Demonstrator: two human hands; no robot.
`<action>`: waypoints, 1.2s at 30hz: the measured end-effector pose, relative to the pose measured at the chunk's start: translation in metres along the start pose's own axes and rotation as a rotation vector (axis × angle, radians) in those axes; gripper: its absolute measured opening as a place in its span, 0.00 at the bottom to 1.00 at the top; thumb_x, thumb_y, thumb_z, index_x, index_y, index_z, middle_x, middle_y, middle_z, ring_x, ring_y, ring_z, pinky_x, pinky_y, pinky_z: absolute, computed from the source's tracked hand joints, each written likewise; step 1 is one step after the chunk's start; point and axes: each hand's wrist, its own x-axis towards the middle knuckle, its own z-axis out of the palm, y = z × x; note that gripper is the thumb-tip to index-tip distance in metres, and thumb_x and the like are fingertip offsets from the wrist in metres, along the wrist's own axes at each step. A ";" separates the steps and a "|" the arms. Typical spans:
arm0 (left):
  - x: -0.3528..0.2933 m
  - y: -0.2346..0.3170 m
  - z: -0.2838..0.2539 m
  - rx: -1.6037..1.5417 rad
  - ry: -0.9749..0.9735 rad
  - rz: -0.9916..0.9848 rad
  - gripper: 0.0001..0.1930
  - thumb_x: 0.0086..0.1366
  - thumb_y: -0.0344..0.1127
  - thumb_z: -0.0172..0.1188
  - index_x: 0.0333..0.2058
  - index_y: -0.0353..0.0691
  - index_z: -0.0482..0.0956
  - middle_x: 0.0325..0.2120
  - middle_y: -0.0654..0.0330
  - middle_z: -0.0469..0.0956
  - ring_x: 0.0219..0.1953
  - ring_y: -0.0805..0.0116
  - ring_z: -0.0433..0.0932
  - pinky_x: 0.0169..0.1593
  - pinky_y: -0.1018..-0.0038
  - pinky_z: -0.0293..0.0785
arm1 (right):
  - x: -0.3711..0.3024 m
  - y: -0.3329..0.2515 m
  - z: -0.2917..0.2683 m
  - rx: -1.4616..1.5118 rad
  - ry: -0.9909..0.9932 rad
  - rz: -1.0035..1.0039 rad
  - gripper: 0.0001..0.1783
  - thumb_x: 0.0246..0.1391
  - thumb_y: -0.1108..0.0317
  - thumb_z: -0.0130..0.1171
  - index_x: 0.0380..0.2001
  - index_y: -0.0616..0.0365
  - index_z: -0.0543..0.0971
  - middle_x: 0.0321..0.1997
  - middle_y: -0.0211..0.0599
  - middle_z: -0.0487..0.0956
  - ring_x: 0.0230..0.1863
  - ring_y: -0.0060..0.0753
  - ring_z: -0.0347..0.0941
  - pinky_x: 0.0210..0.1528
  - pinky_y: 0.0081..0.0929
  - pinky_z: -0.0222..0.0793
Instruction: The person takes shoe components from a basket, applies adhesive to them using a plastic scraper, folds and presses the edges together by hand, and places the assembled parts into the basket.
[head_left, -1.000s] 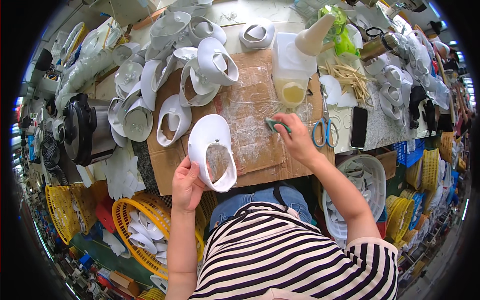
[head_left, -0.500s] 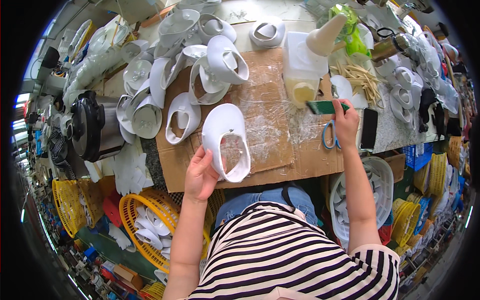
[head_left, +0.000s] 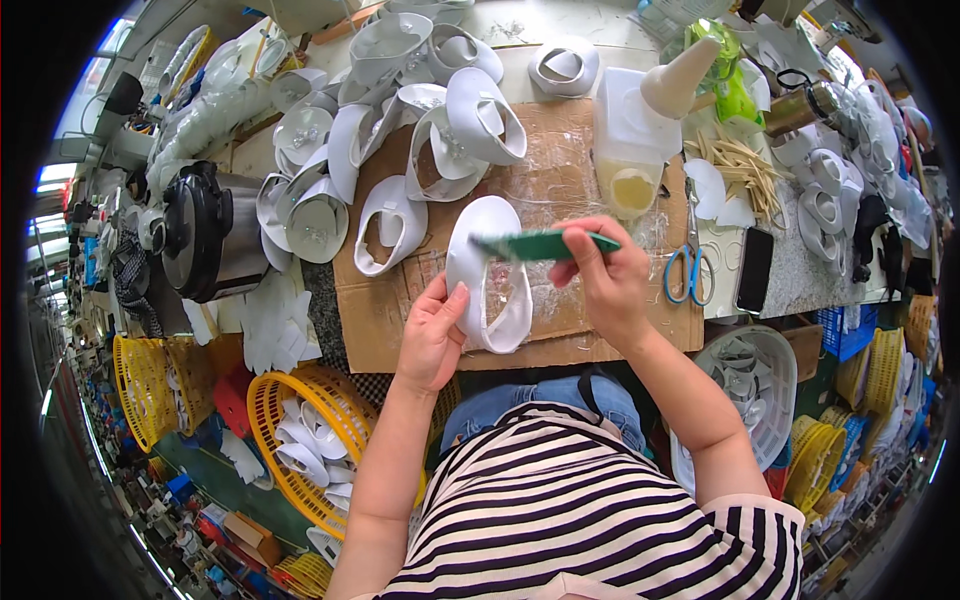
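My left hand (head_left: pixel 432 335) is closed on the lower left edge of a white visor-shaped piece (head_left: pixel 482 222), thumb on top, with the oval opening toward me. My right hand (head_left: pixel 607 277) grips a green brush (head_left: pixel 550 245) by its right end. The brush's dark bristle end, blurred by motion, lies over the piece's broad brim; whether it touches cannot be made out. Below the piece is a brown cardboard sheet (head_left: pixel 570 180) with white smears. A similar white piece (head_left: pixel 392 225) rests on the cardboard just left of it.
Several more white pieces (head_left: pixel 318 222) are heaped at the back left, near a dark metal pot (head_left: pixel 205 230). Right of the cardboard are a translucent bottle (head_left: pixel 632 130) with pale liquid, blue-handled scissors (head_left: pixel 690 275), wooden sticks (head_left: pixel 742 170) and a phone (head_left: pixel 755 270). Baskets (head_left: pixel 265 430) stand below the table.
My right hand has swung left from beside the bottle, carrying the brush over the white piece, and the scissors are uncovered. My left hand still holds the piece. The whole view has shifted slightly.
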 end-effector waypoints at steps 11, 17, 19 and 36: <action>-0.009 0.017 0.021 -0.058 -0.072 -0.022 0.34 0.71 0.58 0.30 0.62 0.33 0.56 0.58 0.55 0.64 0.60 0.66 0.63 0.64 0.67 0.56 | 0.010 -0.024 0.003 -0.400 -0.332 -0.513 0.12 0.49 0.73 0.62 0.39 0.59 0.78 0.31 0.42 0.77 0.31 0.43 0.75 0.33 0.30 0.71; -0.007 0.020 0.008 -0.200 -0.076 0.021 0.30 0.72 0.53 0.32 0.63 0.36 0.54 0.59 0.57 0.63 0.62 0.64 0.61 0.65 0.65 0.55 | -0.007 -0.038 -0.004 -0.629 -0.708 -0.841 0.17 0.42 0.69 0.68 0.37 0.63 0.78 0.35 0.39 0.78 0.29 0.32 0.75 0.27 0.25 0.72; -0.007 0.020 0.010 -0.203 -0.066 0.028 0.27 0.73 0.49 0.34 0.63 0.37 0.55 0.59 0.57 0.63 0.62 0.65 0.61 0.65 0.65 0.55 | -0.011 -0.039 -0.003 -0.626 -0.639 -0.900 0.17 0.42 0.68 0.68 0.37 0.63 0.78 0.36 0.39 0.78 0.29 0.33 0.75 0.27 0.26 0.73; 0.006 0.014 0.017 -0.750 -0.069 0.052 0.21 0.71 0.30 0.39 0.62 0.43 0.57 0.61 0.48 0.60 0.62 0.55 0.62 0.61 0.64 0.68 | -0.036 -0.018 0.010 0.010 0.136 -0.069 0.17 0.65 0.60 0.48 0.38 0.67 0.74 0.26 0.37 0.78 0.23 0.24 0.75 0.26 0.19 0.71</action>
